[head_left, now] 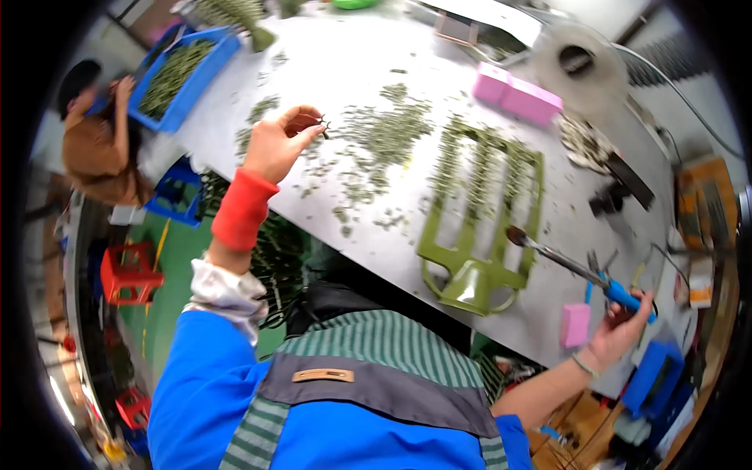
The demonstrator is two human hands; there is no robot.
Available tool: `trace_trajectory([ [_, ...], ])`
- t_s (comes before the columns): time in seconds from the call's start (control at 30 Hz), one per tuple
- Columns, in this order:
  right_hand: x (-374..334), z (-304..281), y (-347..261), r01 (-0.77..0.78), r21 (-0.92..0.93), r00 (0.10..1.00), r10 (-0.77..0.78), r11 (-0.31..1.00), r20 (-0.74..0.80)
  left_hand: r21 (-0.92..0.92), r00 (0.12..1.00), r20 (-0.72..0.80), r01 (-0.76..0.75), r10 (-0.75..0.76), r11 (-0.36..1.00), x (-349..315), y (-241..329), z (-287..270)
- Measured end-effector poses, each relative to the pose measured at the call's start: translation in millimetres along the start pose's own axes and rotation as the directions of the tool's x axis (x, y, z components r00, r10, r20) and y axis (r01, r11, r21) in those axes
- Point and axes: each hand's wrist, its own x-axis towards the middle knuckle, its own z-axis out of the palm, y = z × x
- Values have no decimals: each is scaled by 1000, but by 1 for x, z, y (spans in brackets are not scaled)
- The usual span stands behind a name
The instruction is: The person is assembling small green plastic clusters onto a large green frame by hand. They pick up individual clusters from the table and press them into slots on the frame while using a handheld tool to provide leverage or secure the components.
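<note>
Left hand point(274, 147), fingers together on small green piece point(325, 126) above counter point(345, 66); right hand point(614, 338), fingers around blue-handled tool point(581, 270).

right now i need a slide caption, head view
Left fingers hold a green piece, right fingers a blue-handled tool; green frame on table.

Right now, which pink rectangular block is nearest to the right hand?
The small pink block just left of the right hand; the other pink blocks lie together, farther across the white table.
</note>
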Motion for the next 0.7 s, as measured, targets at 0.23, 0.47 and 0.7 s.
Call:
trace_trajectory([
  [0.23, -1, 6, 3, 14, 0, 999, -13, 1000, -32, -64, 776, 287, -570, 562, 819, -22, 114, 119],
  [0.47, 2, 12, 13, -20, -22, 999, 19, 1000, -39, 122, 705, 353, -687, 615, 717, -19, 130, 187],
  [0.7, 9, 18, 27, -41, 8, 999, 41, 999, -19, 156, 680, 428, -704, 595, 693, -15, 121, 206],
])
